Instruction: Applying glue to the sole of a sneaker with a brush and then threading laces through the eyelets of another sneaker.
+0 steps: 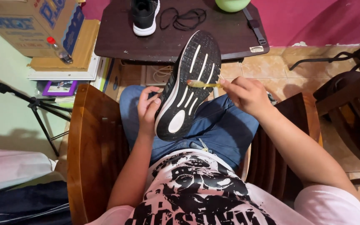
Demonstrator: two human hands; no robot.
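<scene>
Two hands work over the person's lap, near the middle of the scene: the left hand (148, 109) is closed around the side of a black sneaker (187, 85) turned sole up, its white-striped tread facing the camera, while the right hand (246, 95) grips a yellowish toothbrush (203, 84) whose head lies against the sole's upper half. The shoe sits above blue jeans (226, 125), toe pointing far, heel near the person's printed white shirt (196, 191). The person sits in a brown wooden chair (90, 154), whose arms stand left and right of the legs. Just beyond the knees stands a dark brown tabletop (117, 41), scuffed with pale specks. On it, at the far edge, rests a second black sneaker (144, 16) with a white sole, a loose coil of black laces (184, 18) just right of it, a pale green round object (232, 4) cut off by the frame, and a dark strap (255, 27) near the right edge. Far left, a cardboard box (30, 25) sits on stacked flat things, with a small red-capped bottle (58, 49) leaning against it. A black tripod (34, 104) stands before the light green wall on the left. The far wall is magenta, and the floor (288, 73) is tan tile. Another dark wooden chair (351, 108) shows at the right edge.
</scene>
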